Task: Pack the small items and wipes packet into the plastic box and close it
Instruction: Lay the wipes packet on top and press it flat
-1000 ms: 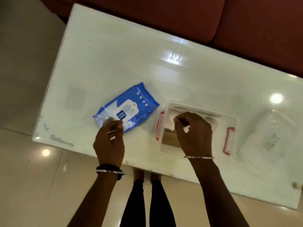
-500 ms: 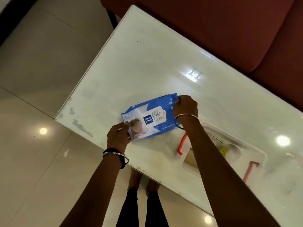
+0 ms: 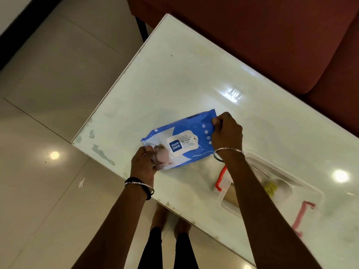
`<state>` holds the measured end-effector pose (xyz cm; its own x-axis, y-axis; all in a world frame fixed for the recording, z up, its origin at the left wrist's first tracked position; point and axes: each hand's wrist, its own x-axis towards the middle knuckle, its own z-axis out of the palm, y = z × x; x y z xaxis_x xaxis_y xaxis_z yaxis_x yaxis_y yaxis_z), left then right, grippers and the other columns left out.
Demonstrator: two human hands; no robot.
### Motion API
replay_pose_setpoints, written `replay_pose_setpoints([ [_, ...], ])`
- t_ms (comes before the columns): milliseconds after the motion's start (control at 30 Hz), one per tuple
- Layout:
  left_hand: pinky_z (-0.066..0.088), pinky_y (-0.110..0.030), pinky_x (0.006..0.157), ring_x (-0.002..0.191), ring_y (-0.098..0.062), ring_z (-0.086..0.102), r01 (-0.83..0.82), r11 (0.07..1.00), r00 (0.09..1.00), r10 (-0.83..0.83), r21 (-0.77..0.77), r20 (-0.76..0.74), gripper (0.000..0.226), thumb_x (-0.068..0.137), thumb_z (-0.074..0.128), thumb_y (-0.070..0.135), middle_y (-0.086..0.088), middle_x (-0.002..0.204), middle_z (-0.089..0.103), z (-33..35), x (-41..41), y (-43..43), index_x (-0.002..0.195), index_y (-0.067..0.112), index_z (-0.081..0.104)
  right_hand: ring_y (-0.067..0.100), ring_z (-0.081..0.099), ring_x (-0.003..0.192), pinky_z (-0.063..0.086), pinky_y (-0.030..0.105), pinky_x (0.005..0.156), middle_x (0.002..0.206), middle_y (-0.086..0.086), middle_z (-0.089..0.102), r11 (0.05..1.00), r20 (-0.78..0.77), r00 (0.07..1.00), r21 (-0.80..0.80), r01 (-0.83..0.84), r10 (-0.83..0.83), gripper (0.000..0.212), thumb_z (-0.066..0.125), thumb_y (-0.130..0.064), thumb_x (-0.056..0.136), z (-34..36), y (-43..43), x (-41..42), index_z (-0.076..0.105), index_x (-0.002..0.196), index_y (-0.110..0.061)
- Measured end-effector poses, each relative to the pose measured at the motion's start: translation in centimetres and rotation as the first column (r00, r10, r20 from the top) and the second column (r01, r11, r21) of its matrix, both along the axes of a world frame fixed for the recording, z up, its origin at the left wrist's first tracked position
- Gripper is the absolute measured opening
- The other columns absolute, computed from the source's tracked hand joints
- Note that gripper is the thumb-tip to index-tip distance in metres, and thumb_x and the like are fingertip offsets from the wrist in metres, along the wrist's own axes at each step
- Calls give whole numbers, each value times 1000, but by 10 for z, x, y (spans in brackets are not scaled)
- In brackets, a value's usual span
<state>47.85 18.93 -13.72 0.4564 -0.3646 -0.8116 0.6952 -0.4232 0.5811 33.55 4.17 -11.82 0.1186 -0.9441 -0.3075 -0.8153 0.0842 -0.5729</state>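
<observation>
A blue and white wipes packet (image 3: 183,141) is held over the white table (image 3: 194,78) by both ends. My left hand (image 3: 144,162) pinches its near left corner. My right hand (image 3: 226,133) grips its far right end. To the right, partly under my right forearm, sits the clear plastic box (image 3: 279,189) with a red latch (image 3: 221,178) on its left side and a pink latch (image 3: 300,218) on its right. It is open, and a small yellow item (image 3: 269,187) and a brown item (image 3: 230,197) lie inside.
A dark red sofa (image 3: 281,35) runs along the far side of the table. The table's near edge is close to my legs (image 3: 167,247). Glossy tiled floor (image 3: 48,94) lies to the left, with ceiling lights reflected in it.
My right hand left the box and took the far end of the wipes packet. My left hand stayed on its near corner. The view swung left, so the box now sits at the right.
</observation>
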Motion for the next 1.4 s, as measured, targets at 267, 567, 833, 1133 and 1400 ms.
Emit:
replay_pose_setpoints([
  [267,54,-19,59,73,-5,65,5,1000,921,4,-22,390,27,100,41,28,2,83,66,18,-4,-5,88,21,64,-2,50,53,31,13,49,58,-12,45,955,238,969,-264,133,-69,14,44,-10,97,41,44,-14,50,86,-5],
  [567,40,-23,57,53,-14,50,175,980,679,-187,90,710,48,99,40,31,-2,53,54,60,-70,-23,58,10,50,-6,55,64,36,6,57,66,-15,53,845,243,883,-275,460,-402,16,46,-17,97,54,104,-101,54,84,-15],
  [833,44,-30,52,52,-14,52,679,719,459,-575,149,677,35,96,49,33,4,55,51,73,-119,-13,69,11,53,35,61,70,50,46,65,74,14,65,771,141,784,-146,620,-604,18,46,-20,101,49,143,-190,57,89,-14],
  [1133,44,-33,60,77,-34,63,703,522,104,-747,483,656,23,97,43,31,-9,83,68,67,-173,-32,96,15,60,27,58,70,32,26,66,72,4,62,717,-29,719,-101,690,-695,16,51,-14,97,31,126,-237,65,93,-7],
  [1400,32,-30,60,96,-30,65,562,355,-221,-806,747,549,28,99,38,29,-4,108,68,69,-194,-39,121,20,53,41,63,81,29,26,65,85,16,71,707,-159,691,-89,701,-705,16,48,-14,96,19,115,-215,63,98,-7],
])
